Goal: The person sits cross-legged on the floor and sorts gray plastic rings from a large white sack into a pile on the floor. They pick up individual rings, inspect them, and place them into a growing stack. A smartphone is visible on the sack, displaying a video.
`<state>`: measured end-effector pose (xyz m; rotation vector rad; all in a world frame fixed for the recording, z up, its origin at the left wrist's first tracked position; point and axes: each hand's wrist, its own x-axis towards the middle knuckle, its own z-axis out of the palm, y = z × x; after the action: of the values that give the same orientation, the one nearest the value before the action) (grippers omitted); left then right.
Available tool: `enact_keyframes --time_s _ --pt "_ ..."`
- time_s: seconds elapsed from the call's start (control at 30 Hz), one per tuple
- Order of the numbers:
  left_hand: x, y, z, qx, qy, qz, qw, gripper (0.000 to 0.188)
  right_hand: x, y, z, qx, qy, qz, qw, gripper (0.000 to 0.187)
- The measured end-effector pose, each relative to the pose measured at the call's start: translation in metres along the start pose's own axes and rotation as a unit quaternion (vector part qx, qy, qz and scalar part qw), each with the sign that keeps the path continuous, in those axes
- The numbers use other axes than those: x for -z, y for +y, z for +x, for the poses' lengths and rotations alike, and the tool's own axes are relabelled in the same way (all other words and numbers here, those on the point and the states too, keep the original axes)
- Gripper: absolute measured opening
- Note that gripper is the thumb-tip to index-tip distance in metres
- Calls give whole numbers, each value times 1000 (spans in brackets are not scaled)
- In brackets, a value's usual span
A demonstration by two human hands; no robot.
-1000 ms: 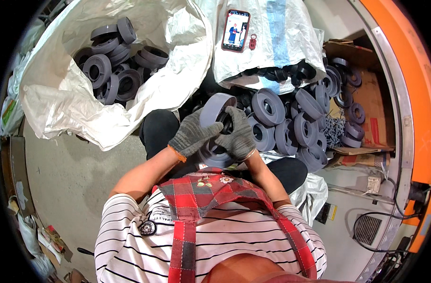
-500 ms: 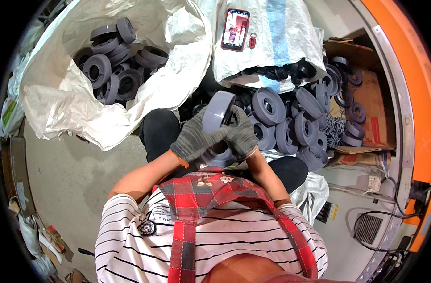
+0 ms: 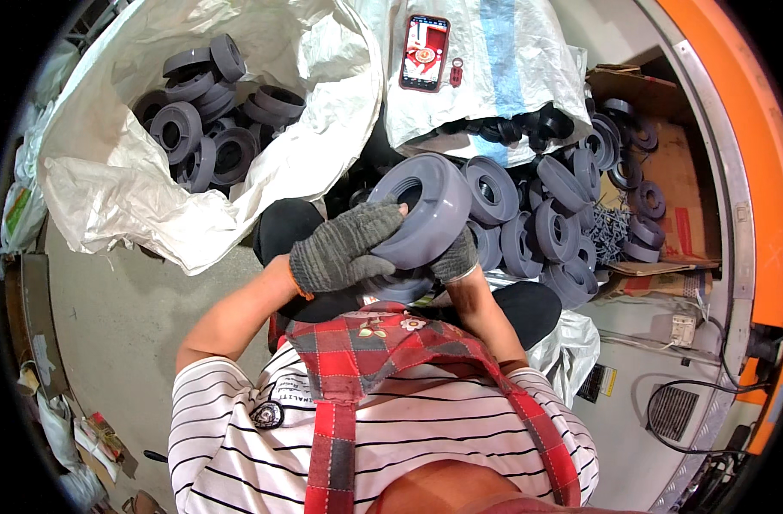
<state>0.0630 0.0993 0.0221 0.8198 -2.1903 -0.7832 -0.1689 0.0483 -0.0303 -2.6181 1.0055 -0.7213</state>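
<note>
A grey plastic ring (image 3: pixel 447 210) with a threaded inside is held up above my lap, tilted so that its opening faces up and left. My left hand (image 3: pixel 344 248), in a dark grey knit glove, grips its left side, fingers at the opening and thumb below. Behind the ring's lower right edge is my gloved right hand (image 3: pixel 457 259); it touches the ring, and most of its fingers are hidden. Under the held ring, a second grey ring (image 3: pixel 400 288) lies at my lap, partly covered.
A white woven sack (image 3: pixel 203 244) with several grey rings stands open at the left. More rings (image 3: pixel 556 231) are piled at the right, beside screws (image 3: pixel 610 233) and a cardboard box (image 3: pixel 678 201). A phone (image 3: pixel 424 53) lies on another white sack (image 3: pixel 473 103) holding black parts.
The held ring has turned from nearly edge-on to show its opening, and has moved slightly right. My left hand has shifted left and down; my right hand has moved lower, behind the ring.
</note>
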Motion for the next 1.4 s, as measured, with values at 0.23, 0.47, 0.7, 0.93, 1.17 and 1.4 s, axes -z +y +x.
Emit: enact_keyframes --time_s 0.23,0.47,0.7,0.93,1.17,1.4 --pt "4 1 -1 38 -2 -56 998 69 -13 9 -12 -132 0 398 908 51" --pt "2 -7 8 -33 -21 136 990 72 -14 7 -5 -241 -45 438 865 41" --pt "3 24 12 131 45 -77 987 99 18 -28 11 -220 -2 406 887 48" --pt "23 9 -3 -3 153 153 976 77 12 -18 14 -17 -39 35 998 63" --pt "61 -9 3 94 337 221 911 84 -15 -9 9 -168 -348 -77 919 72" --pt "-26 -18 4 291 288 -148 900 80 -12 17 1 -260 -87 115 955 58"
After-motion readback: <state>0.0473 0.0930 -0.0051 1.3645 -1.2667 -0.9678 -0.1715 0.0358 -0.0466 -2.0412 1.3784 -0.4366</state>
